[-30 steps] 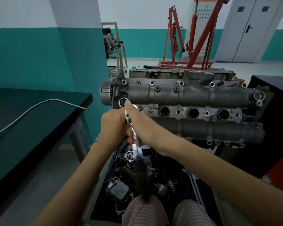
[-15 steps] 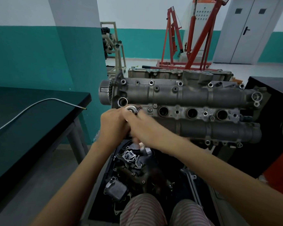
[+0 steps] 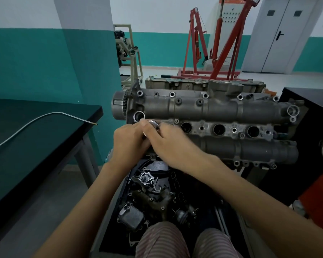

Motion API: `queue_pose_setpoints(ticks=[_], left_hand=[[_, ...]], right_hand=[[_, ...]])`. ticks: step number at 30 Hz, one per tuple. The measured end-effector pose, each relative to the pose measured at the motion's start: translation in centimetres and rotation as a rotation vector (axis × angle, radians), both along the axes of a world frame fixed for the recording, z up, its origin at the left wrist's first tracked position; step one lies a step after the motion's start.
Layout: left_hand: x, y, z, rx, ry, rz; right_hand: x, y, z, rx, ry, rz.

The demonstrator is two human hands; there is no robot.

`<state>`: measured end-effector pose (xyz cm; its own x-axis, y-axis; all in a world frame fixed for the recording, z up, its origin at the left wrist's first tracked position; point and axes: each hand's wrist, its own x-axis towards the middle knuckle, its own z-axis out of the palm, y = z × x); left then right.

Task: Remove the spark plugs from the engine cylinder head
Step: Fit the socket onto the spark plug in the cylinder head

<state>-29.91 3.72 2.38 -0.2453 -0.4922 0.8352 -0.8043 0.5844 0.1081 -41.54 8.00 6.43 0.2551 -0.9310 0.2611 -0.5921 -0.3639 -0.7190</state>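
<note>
We work at the leftmost plug well of the cylinder head (image 3: 213, 108), which stands on its mount at twelve o'clock from us. Both hands are pressed together over that well: the left hand (image 3: 128, 141) curls round the tool from nine o'clock, and the right hand (image 3: 171, 141) lies over it from three o'clock, fingers bent across the ratchet (image 3: 153, 124), of which only the chromed head shows between the thumbs. The spark plug itself is hidden deep in the well; three further wells (image 3: 219, 129) lie open to the right, and we cannot tell whether plugs remain in them. We judge a plug to be small, light and rigid, but its ceramic insulator is brittle, so side load must be avoided; hold it through the socket, square to the well, and lift it by the upper end once free. The ratchet is smooth steel and may slip, so grip the handle and steady the head. Compared with one second ago, the handle, then pointing to six o'clock and blurred, is now covered by the right hand, and both hands have closed together. A bent rod (image 3: 45, 117) lies on the worktop (image 3: 35, 146) at nine o'clock.
</note>
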Motion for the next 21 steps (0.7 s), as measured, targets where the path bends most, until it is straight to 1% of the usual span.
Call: queue_pose_setpoints(ticks=[1, 2, 3, 4, 5, 7, 8, 9, 10, 11, 12, 14, 15, 16, 18, 19, 20, 21], left_hand=[[-0.1, 0.1, 0.1, -0.014, 0.002, 0.013], [0.0, 0.0, 0.0, -0.023, -0.004, 0.021], [0.1, -0.1, -0.1, -0.012, -0.014, 0.021], [0.2, -0.2, -0.3, 0.008, -0.023, 0.018], [0.3, -0.2, -0.3, 0.033, -0.03, 0.014], [0.3, -0.2, -0.2, 0.062, -0.032, 0.011], [0.2, -0.1, -0.1, 0.077, -0.028, 0.009], [0.2, 0.0, -0.1, 0.097, -0.02, 0.006], [0.2, 0.1, -0.1, 0.106, -0.008, -0.005], [0.2, 0.1, -0.1, 0.107, -0.002, -0.02], [0.3, 0.1, -0.1, 0.098, -0.006, -0.03], [0.1, 0.3, 0.1, 0.076, -0.026, -0.016], [-0.1, 0.4, 0.2, 0.056, -0.028, 0.005], [-0.2, 0.3, 0.3, 0.039, -0.031, 0.021], [-0.1, 0.1, 0.1, 0.047, -0.044, 0.034], [0.1, 0.0, -0.1, 0.06, -0.05, 0.04], [0.2, -0.1, -0.2, 0.074, -0.051, 0.042], [0.2, -0.1, -0.2, 0.086, -0.046, 0.042]], right_hand=[[-0.4, -0.1, 0.4, -0.176, 0.168, -0.064], [-0.8, -0.3, 0.7, -0.251, 0.255, -0.093], [-1.2, -0.5, 0.8, -0.227, 0.278, -0.087], [-1.4, -0.6, 0.9, -0.12, 0.206, -0.046], [-1.3, -0.6, 0.8, 0.068, 0.044, 0.005], [-0.6, 0.0, 0.7, 0.586, -0.414, 0.139], [-0.3, 0.3, 0.5, 0.744, -0.606, 0.204], [0.1, 0.5, 0.2, 0.802, -0.713, 0.233], [0.4, 0.7, -0.2, 0.793, -0.745, 0.224], [0.7, 0.6, -0.3, 0.686, -0.656, 0.17], [0.8, 0.6, -0.2, 0.488, -0.451, 0.088], [0.1, 0.4, 0.4, -0.008, 0.1, -0.076], [-0.4, 0.2, 0.9, -0.157, 0.299, -0.128], [-0.8, 0.0, 1.3, -0.212, 0.392, -0.14], [-1.2, -0.6, 1.5, -0.208, 0.43, -0.136], [-1.1, -0.7, 1.4, -0.149, 0.367, -0.101], [-1.1, -0.6, 1.1, -0.011, 0.21, -0.039], [-1.0, -0.3, 0.9, 0.226, -0.049, 0.044]])
